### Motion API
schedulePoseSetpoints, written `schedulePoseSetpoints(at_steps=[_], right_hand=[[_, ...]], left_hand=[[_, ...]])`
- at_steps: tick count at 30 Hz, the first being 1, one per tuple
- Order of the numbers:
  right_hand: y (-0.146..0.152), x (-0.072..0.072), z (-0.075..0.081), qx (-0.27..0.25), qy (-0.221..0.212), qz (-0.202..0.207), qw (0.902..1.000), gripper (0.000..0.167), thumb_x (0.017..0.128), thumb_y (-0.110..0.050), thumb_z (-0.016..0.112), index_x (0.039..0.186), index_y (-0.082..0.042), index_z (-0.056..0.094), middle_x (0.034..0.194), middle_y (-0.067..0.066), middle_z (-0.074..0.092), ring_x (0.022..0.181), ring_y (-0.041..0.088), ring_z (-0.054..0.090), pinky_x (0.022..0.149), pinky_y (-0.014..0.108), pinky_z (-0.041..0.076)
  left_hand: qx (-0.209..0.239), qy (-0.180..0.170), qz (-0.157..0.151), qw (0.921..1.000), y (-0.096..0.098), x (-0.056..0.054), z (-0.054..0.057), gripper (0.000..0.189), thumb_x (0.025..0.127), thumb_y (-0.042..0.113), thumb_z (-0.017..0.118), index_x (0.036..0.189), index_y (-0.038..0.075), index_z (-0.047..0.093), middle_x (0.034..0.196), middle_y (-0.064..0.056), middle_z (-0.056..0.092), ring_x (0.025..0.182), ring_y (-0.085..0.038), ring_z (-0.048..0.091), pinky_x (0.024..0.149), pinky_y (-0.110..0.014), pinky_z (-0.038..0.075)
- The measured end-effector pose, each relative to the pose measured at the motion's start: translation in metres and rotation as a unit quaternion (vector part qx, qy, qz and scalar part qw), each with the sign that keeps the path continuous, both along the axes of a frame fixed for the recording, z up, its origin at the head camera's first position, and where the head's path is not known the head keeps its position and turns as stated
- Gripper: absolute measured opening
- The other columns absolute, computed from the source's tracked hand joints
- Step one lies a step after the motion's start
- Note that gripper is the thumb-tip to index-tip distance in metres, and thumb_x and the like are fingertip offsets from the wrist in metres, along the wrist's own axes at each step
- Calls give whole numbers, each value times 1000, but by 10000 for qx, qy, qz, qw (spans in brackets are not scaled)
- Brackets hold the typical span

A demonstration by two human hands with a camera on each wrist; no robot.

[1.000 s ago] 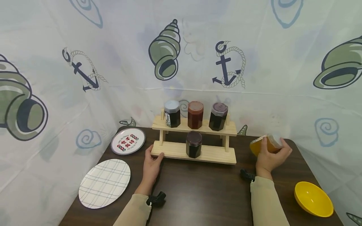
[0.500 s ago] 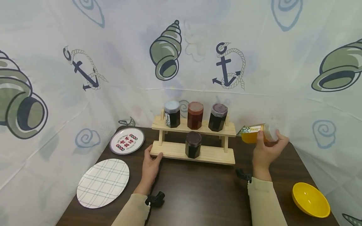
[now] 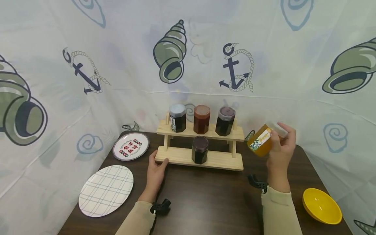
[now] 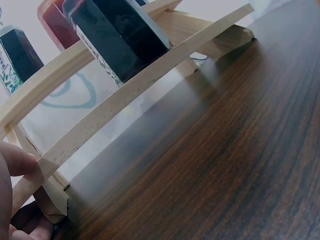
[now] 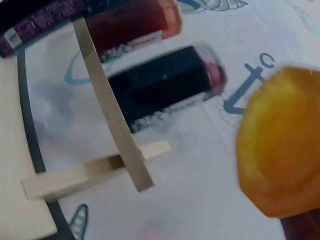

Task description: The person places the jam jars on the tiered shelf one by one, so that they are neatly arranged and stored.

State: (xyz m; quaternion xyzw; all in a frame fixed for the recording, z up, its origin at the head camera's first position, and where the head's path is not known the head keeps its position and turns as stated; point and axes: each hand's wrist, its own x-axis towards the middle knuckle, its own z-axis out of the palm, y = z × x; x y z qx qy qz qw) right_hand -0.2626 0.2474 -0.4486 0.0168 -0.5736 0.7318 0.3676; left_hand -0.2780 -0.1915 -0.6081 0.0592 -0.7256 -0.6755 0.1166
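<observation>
My right hand (image 3: 280, 151) grips an orange-yellow jar (image 3: 261, 140) by its whitish lid, tilted and held above the table to the right of the wooden rack. In the right wrist view the jar's base (image 5: 280, 145) faces the camera. With thumb above and fingers beneath, my left hand (image 3: 155, 173) holds the left end of the lower shelf of the two-tier wooden rack (image 3: 176, 156). On the upper shelf stand a dark jar with a white lid (image 3: 178, 119), a red jar (image 3: 202, 120) and a dark jar with a purplish lid (image 3: 225, 121). Another dark jar (image 3: 200, 150) is on the lower shelf.
To the left lie a white plate with red lettering (image 3: 131, 146) and a checked oval plate (image 3: 106, 191). At the right edge of the dark wood table (image 3: 205, 202) sits a yellow bowl (image 3: 321, 206). A patterned cloth (image 3: 123, 65) hangs behind.
My right hand has lifted the orange-yellow jar off the table area and turned it, its base now pointing down and left toward the rack. My left hand stays on the rack.
</observation>
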Motion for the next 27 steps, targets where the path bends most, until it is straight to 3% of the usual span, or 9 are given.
schedulePoseSetpoints(at_steps=[2, 4, 6, 9, 12, 16, 20, 23, 27], right_hand=[[3, 4, 3, 391, -375, 433, 9976, 44, 102, -12, 73, 144, -13, 61, 127, 9, 62, 106, 22, 63, 81, 23, 59], [7, 7, 6, 986, -743, 1005, 9873, 49, 101, -7, 75, 146, -11, 57, 130, 7, 61, 108, 21, 63, 83, 22, 60], [9, 9, 6, 1819, -1008, 1487, 9668, 55, 99, -2, 78, 148, -9, 55, 131, 6, 59, 108, 19, 65, 84, 23, 61], [9, 7, 3, 3012, -1092, 1884, 9284, 66, 93, -1, 85, 150, -9, 53, 134, 6, 58, 109, 18, 68, 87, 24, 62], [5, 3, -3, 3640, -1057, 1923, 9052, 70, 89, -5, 91, 148, -15, 56, 133, 8, 60, 107, 18, 71, 87, 26, 63], [-3, -1, -8, 3992, -930, 1904, 8920, 72, 84, -7, 96, 145, -16, 59, 133, 9, 63, 106, 20, 71, 85, 25, 62], [-13, -5, -10, 4531, -840, 1784, 8694, 71, 80, -16, 100, 140, -16, 62, 133, 6, 64, 109, 22, 66, 89, 23, 60], [-20, -6, -11, 4920, -1014, 1704, 8477, 68, 81, -28, 101, 137, -20, 63, 133, 2, 65, 110, 21, 65, 92, 26, 60], [-28, -5, -14, 5121, -1338, 1663, 8320, 67, 81, -36, 100, 135, -23, 61, 131, 1, 65, 106, 22, 64, 91, 38, 62]], left_hand=[[-32, -23, 12, 10000, 0, 0, 1, 77, 106, 17, 73, 170, 7, 29, 173, -22, 37, 159, -35, 40, 126, -57, 38], [-58, -34, 17, 10000, -1, 0, 1, 78, 106, 17, 73, 170, 7, 29, 174, -22, 36, 159, -35, 39, 126, -56, 38], [-75, -51, 18, 10000, -1, 0, 1, 78, 106, 18, 73, 170, 8, 29, 175, -21, 35, 159, -34, 39, 126, -56, 38], [-95, -92, 17, 9999, -1, 0, 1, 77, 107, 19, 72, 170, 9, 29, 175, -19, 34, 160, -33, 38, 127, -56, 37], [-103, -130, 4, 9999, 0, 1, 3, 77, 107, 20, 72, 170, 10, 29, 176, -19, 34, 160, -33, 37, 127, -55, 37], [-89, -143, -10, 9999, 1, 2, 3, 77, 107, 20, 72, 170, 10, 28, 176, -19, 34, 160, -33, 37, 127, -55, 36], [-86, -136, 7, 9999, 1, 2, 3, 77, 107, 20, 72, 170, 11, 29, 176, -19, 34, 160, -33, 37, 127, -55, 36], [-92, -114, 4, 9999, 0, 2, 3, 77, 107, 20, 72, 170, 10, 29, 175, -19, 34, 161, -32, 36, 128, -55, 36], [-123, -99, -1, 9999, -1, 1, 4, 77, 107, 21, 73, 170, 10, 30, 175, -19, 35, 160, -32, 36, 127, -54, 36]])
